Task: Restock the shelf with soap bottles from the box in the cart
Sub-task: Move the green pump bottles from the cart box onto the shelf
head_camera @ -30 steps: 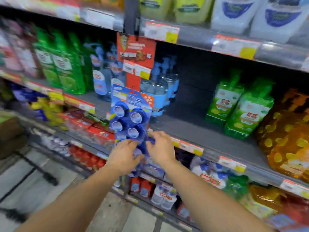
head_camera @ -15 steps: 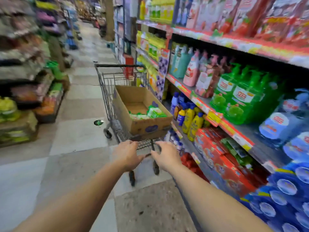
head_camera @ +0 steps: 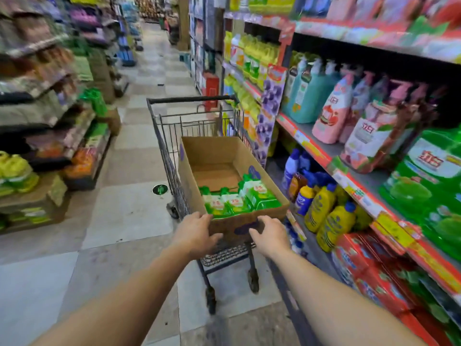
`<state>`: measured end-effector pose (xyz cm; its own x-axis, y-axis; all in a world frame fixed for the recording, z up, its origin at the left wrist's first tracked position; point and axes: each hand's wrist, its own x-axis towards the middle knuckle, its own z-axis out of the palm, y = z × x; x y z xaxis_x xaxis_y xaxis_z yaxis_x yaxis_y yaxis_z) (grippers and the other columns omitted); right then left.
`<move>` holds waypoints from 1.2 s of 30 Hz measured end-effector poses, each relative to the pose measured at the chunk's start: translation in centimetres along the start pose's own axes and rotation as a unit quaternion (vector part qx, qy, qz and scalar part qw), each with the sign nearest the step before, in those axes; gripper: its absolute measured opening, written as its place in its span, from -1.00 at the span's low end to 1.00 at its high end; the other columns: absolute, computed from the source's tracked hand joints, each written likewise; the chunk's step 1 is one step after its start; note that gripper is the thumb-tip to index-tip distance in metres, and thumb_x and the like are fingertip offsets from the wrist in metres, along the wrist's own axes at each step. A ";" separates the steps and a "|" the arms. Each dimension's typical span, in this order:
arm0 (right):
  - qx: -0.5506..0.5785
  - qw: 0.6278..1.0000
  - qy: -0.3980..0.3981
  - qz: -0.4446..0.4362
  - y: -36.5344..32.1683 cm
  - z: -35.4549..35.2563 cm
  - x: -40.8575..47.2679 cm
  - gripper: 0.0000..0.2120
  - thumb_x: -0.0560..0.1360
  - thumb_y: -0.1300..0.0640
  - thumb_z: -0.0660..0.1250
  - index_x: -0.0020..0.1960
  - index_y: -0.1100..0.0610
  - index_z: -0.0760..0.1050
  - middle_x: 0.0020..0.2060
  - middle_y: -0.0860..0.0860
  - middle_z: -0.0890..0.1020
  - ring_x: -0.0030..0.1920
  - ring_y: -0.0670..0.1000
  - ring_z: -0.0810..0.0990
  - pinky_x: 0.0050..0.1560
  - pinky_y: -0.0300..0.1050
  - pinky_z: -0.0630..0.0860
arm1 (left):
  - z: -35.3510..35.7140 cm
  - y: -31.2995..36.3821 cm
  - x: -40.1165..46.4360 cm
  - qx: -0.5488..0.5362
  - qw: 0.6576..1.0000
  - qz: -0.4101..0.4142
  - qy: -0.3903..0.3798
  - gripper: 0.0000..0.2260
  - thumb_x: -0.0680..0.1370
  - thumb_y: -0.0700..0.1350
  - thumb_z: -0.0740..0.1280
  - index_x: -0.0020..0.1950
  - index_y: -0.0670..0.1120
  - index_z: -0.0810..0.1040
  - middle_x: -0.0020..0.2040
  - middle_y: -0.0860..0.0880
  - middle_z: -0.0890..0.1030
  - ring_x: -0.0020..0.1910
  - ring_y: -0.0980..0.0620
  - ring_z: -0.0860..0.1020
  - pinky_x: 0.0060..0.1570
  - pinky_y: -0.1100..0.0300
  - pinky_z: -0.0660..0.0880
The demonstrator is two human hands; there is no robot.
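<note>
- The shelf [head_camera: 349,156] runs along your right side, several tiers deep: teal pump bottles [head_camera: 306,96] and pink refill pouches [head_camera: 331,113] on the middle tier, green pump bottles [head_camera: 429,181] nearer you on that same tier, and yellow bottles with blue caps [head_camera: 321,208] on the tier below.
- Red boxes [head_camera: 369,265] sit on a lower tier, close to your right forearm.
- Across the aisle on your left, another run of shelving [head_camera: 50,96] is too blurred to tell what it carries.
- The wire cart [head_camera: 169,156] stands straight ahead of you on the tiled floor [head_camera: 119,216], parked just beside the right-hand shelf, its black handle bar at the far end.
- The cardboard box [head_camera: 212,151] sits open inside the cart's basket; its far half shows bare cardboard bottom.
- The green soap packs [head_camera: 237,198] with white labels lie in the near end of the box, 1 of them propped higher against the right wall. How many there are in all you cannot tell.
- Your left hand [head_camera: 197,233] reaches the near left corner of the box, fingers spread and gently bent over the rim, touching the cardboard without clamping on it.
- Your right hand [head_camera: 272,236] is at the near right part of the box's front wall, fingers apart and lightly curved against the cardboard, gripping nothing firmly.
- A small round green marker [head_camera: 160,189] lies on the floor left of the cart.
</note>
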<state>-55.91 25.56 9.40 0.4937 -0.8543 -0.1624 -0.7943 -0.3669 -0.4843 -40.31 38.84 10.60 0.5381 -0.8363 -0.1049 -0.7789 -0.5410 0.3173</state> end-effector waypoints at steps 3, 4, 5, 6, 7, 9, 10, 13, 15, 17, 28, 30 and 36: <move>0.001 1.000 0.003 0.014 0.1 -1.1 5.7 -0.49 0.52 -0.06 0.31 0.41 0.10 0.36 0.28 0.16 0.47 0.31 0.18 0.40 0.32 -0.02 0.36 | -0.5 0.3 5.8 0.009 1.000 -0.005 0.021 -0.43 0.49 0.24 0.29 0.40 -0.03 0.39 0.30 -0.09 0.49 0.27 -0.12 0.43 0.26 0.06 0.39; 0.002 1.000 -0.001 0.019 0.2 -1.3 7.3 -0.48 0.52 -0.05 0.31 0.42 0.10 0.34 0.28 0.16 0.46 0.32 0.18 0.39 0.32 -0.01 0.35 | -0.5 0.4 7.4 0.006 1.000 -0.007 0.022 -0.42 0.48 0.23 0.30 0.41 -0.03 0.39 0.31 -0.09 0.49 0.28 -0.12 0.43 0.26 0.07 0.38; 0.002 1.000 -0.005 0.022 0.2 -1.5 8.6 -0.47 0.52 -0.05 0.31 0.43 0.10 0.33 0.28 0.17 0.46 0.32 0.18 0.38 0.32 -0.01 0.36 | -0.4 0.5 8.9 0.002 1.000 -0.010 0.014 -0.42 0.48 0.22 0.31 0.43 -0.03 0.38 0.33 -0.09 0.47 0.29 -0.12 0.43 0.27 0.07 0.37; -0.001 1.000 -0.006 0.022 0.2 -1.5 9.7 -0.47 0.52 -0.05 0.31 0.43 0.09 0.33 0.28 0.17 0.46 0.32 0.18 0.39 0.31 -0.02 0.36 | -0.2 0.6 10.1 -0.001 1.000 -0.012 0.001 -0.40 0.48 0.22 0.31 0.44 -0.02 0.36 0.35 -0.08 0.46 0.30 -0.11 0.42 0.28 0.06 0.37; -0.004 1.000 -0.007 0.021 0.2 -1.5 10.6 -0.46 0.51 -0.05 0.32 0.43 0.09 0.33 0.28 0.17 0.46 0.31 0.18 0.40 0.30 -0.03 0.36 | 0.1 0.7 11.3 -0.001 1.000 -0.013 -0.012 -0.40 0.48 0.23 0.31 0.45 -0.01 0.35 0.36 -0.08 0.45 0.31 -0.11 0.41 0.29 0.06 0.36; -0.008 1.000 -0.010 0.025 0.3 -1.4 12.5 -0.45 0.51 -0.05 0.33 0.43 0.09 0.32 0.27 0.16 0.47 0.30 0.18 0.42 0.28 -0.05 0.36 | 0.5 0.8 14.0 0.003 0.999 -0.012 -0.031 -0.39 0.49 0.25 0.29 0.46 0.01 0.33 0.36 -0.07 0.44 0.32 -0.10 0.40 0.29 0.05 0.36; -0.004 0.999 -0.010 0.030 0.4 -1.3 13.5 -0.46 0.51 -0.05 0.33 0.43 0.09 0.33 0.27 0.16 0.47 0.29 0.17 0.42 0.28 -0.05 0.36 | 0.7 0.8 15.4 0.000 0.999 -0.010 -0.036 -0.39 0.49 0.26 0.28 0.46 0.01 0.33 0.35 -0.07 0.44 0.32 -0.11 0.40 0.28 0.04 0.37; 0.005 0.999 -0.011 0.049 0.8 -1.1 16.2 -0.45 0.51 -0.04 0.34 0.42 0.11 0.32 0.28 0.16 0.47 0.30 0.17 0.42 0.29 -0.03 0.35 | 1.5 0.9 19.4 -0.023 0.998 -0.005 -0.066 -0.38 0.50 0.27 0.27 0.47 0.01 0.30 0.38 -0.09 0.42 0.36 -0.14 0.35 0.30 0.00 0.35; -0.002 0.997 -0.016 0.073 1.2 -0.6 18.1 -0.44 0.51 -0.04 0.34 0.43 0.12 0.30 0.29 0.16 0.47 0.32 0.16 0.41 0.30 -0.02 0.34 | 2.4 0.8 22.0 -0.029 0.995 0.002 -0.092 -0.37 0.50 0.28 0.26 0.48 -0.01 0.29 0.42 -0.10 0.39 0.38 -0.15 0.33 0.33 -0.03 0.35; -0.006 0.995 -0.018 0.099 1.6 0.0 20.2 -0.43 0.51 -0.04 0.34 0.44 0.12 0.30 0.31 0.15 0.46 0.33 0.16 0.41 0.30 -0.03 0.33 | 3.6 0.6 24.9 -0.032 0.993 0.009 -0.111 -0.37 0.49 0.29 0.26 0.46 -0.02 0.31 0.39 -0.11 0.40 0.35 -0.14 0.36 0.30 -0.06 0.38; -0.057 0.959 -0.092 0.262 3.5 5.6 29.1 -0.22 0.45 -0.09 0.40 0.52 0.10 0.10 0.43 0.14 0.30 0.43 0.14 0.26 0.40 -0.03 0.22 | 10.5 -0.4 39.3 -0.055 0.960 0.070 -0.265 -0.34 0.48 0.22 0.33 0.47 -0.06 0.27 0.34 -0.14 0.42 0.33 -0.15 0.37 0.27 0.02 0.37; -0.118 0.947 -0.114 0.277 3.8 6.4 29.9 -0.10 0.39 -0.20 0.43 0.53 0.07 0.05 0.44 0.14 0.26 0.42 0.17 0.25 0.40 -0.01 0.20 | 11.7 -0.6 41.0 -0.057 0.952 0.072 -0.292 -0.30 0.48 0.24 0.32 0.51 -0.05 0.21 0.40 -0.16 0.37 0.38 -0.17 0.32 0.31 -0.03 0.36; -0.136 0.921 -0.144 0.336 3.7 6.5 31.2 0.20 0.08 -0.49 0.43 0.52 0.07 0.09 0.35 0.18 0.30 0.37 0.22 0.27 0.34 0.03 0.28 | 14.1 -1.0 44.1 -0.155 0.914 -0.010 -0.375 -0.19 0.39 0.45 0.25 0.48 -0.03 0.28 0.40 -0.09 0.42 0.29 -0.11 0.45 0.22 0.00 0.44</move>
<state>-41.14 -0.03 -3.03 -0.0996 -0.8032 -0.5873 -0.9946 0.0968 0.0364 -20.33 1.27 -7.67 0.0876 -0.7153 -0.6933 -0.5799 -0.6025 0.5484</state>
